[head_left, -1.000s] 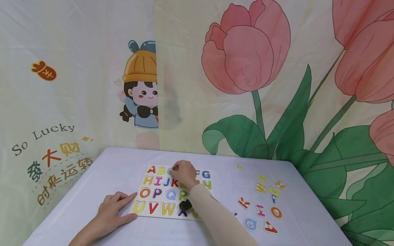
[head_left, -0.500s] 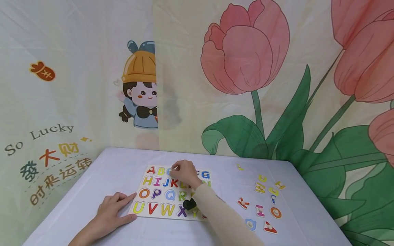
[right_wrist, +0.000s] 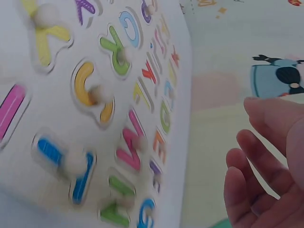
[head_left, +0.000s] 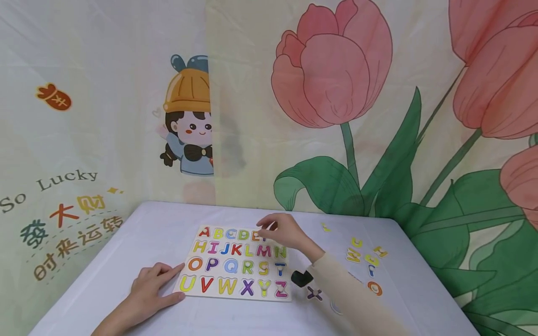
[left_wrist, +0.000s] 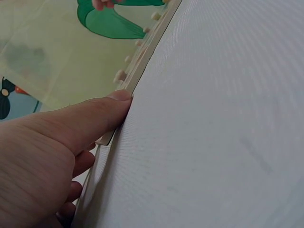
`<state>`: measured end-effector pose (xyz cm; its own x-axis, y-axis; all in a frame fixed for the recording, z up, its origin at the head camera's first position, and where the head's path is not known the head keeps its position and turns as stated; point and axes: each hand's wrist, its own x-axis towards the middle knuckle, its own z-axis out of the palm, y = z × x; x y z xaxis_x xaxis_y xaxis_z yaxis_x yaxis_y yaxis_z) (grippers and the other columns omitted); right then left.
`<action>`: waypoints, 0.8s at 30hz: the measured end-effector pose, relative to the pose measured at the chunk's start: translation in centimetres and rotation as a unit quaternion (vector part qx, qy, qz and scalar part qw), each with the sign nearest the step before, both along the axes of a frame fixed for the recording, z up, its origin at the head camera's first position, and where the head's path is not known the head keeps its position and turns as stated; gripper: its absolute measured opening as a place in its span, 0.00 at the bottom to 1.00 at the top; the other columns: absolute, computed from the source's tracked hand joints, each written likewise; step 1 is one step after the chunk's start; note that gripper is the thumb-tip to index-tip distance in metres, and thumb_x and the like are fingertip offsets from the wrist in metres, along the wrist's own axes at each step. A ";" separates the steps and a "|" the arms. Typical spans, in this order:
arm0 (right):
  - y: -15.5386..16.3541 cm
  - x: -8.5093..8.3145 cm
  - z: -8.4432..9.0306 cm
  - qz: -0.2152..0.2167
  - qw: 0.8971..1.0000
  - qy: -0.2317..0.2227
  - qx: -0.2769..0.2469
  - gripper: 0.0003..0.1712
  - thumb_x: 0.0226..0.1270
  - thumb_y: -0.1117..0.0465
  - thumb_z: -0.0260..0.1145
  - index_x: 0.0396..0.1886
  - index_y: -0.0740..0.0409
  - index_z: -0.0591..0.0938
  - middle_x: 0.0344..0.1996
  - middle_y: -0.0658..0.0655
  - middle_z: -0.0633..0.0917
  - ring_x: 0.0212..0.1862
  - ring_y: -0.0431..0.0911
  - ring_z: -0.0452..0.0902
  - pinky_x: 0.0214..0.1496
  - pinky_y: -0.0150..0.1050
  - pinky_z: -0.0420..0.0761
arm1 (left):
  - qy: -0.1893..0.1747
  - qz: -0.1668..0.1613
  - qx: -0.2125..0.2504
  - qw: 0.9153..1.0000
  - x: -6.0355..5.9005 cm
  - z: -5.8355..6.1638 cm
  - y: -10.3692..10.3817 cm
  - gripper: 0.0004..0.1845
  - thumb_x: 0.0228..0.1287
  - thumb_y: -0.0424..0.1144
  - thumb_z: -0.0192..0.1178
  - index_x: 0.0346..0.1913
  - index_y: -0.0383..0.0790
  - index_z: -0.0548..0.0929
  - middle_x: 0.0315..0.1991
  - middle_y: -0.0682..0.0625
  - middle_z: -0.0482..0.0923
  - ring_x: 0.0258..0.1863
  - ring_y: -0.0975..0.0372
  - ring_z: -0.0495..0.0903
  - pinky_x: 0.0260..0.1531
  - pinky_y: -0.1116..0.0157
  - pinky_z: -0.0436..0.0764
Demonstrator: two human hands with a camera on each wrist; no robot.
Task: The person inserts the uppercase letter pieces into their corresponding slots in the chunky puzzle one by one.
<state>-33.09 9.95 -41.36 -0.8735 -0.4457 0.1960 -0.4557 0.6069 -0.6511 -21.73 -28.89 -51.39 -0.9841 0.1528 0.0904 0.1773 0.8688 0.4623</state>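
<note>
The right hand hovers over the top row of the letter board, near its 1 o'clock corner, fingers loosely spread and grasping nothing. The board's long axis runs from 9 to 3 o'clock on the tabletop. The loose letters lie well apart at 3 o'clock, nearer the right hand. The left hand rests flat, fingers straight, touching the board's 8 o'clock corner.
</note>
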 end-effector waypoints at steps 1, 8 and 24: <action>0.9 0.3 0.3 0.006 1.000 0.003 0.000 0.15 0.71 0.56 0.76 0.54 0.55 0.90 0.41 0.47 0.87 0.44 0.48 0.83 0.44 0.37 0.82 | -0.001 0.001 0.000 1.000 0.0 0.0 0.0 0.48 0.55 0.70 0.74 0.75 0.47 0.78 0.52 0.53 0.72 0.51 0.54 0.64 0.47 0.53 0.66; 7.4 2.7 1.1 0.028 0.999 0.014 0.021 0.14 0.70 0.56 0.77 0.54 0.50 0.90 0.46 0.49 0.89 0.44 0.45 0.83 0.44 0.36 0.84 | -0.003 0.007 0.004 1.000 -0.1 -0.1 0.0 0.49 0.54 0.69 0.75 0.75 0.47 0.78 0.52 0.53 0.72 0.53 0.53 0.64 0.47 0.53 0.66; 19.5 5.5 -3.8 0.111 0.992 -0.041 0.036 0.13 0.72 0.62 0.75 0.53 0.54 0.90 0.46 0.54 0.89 0.43 0.43 0.83 0.46 0.38 0.85 | 0.002 0.003 0.006 1.000 0.1 -0.1 0.0 0.49 0.55 0.69 0.74 0.75 0.46 0.78 0.52 0.52 0.72 0.52 0.53 0.64 0.47 0.53 0.65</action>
<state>-27.59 29.47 -45.12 -0.7638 -0.6393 0.0894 -0.5312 0.5438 -0.6497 -21.60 -28.93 -51.45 -0.9847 0.1451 0.0960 0.1734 0.8643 0.4722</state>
